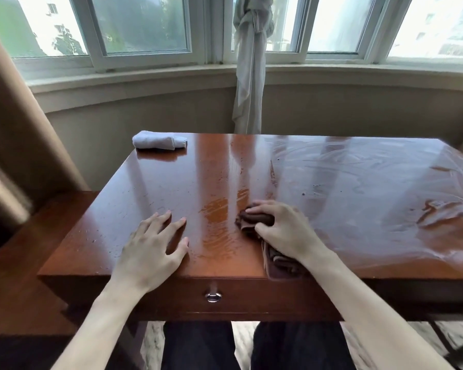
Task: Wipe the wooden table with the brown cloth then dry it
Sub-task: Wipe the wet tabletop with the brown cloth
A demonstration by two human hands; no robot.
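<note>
The left hand (151,243) lies flat, fingers spread, on the glossy red-brown wooden surface (150,182). Beside it, the right hand (284,231) has its grip clamped on the crumpled brown cloth (254,218). Left of this grip, the surface looks dry and may be missed; the cloth's tail overhangs the near edge and could drag water off.

the wooden table (171,166) stands before the window (145,25). a folded white towel (158,140) lies on its far left corner. near the front edge the left hand (151,247) rests on the top, and to its right the right hand (284,231) lies on the cloth (254,218).
</note>
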